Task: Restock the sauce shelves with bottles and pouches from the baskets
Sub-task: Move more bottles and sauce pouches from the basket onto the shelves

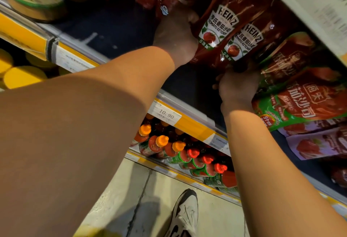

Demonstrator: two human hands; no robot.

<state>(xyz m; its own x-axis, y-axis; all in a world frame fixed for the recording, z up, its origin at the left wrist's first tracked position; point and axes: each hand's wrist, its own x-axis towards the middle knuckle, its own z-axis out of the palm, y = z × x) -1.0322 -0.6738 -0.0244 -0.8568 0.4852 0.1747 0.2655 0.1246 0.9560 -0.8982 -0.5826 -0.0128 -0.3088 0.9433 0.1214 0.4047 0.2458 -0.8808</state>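
Head view: both hands, left hand (175, 35) and right hand (237, 86), around ketchup pouches (231, 30)

A white shoe (185, 216) stands on the pale floor (155, 189) near the bottom. A price tag (166, 115) reading 10.90 sits on the yellow shelf edge (195, 125), mid-scene.

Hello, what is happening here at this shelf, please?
A person is restocking sauces. Both hands hold Heinz ketchup pouches on the dark shelf: the left hand grips their left side, the right hand holds them from below. Green-and-red pouches lie beside them. Capped bottles fill the shelf below.
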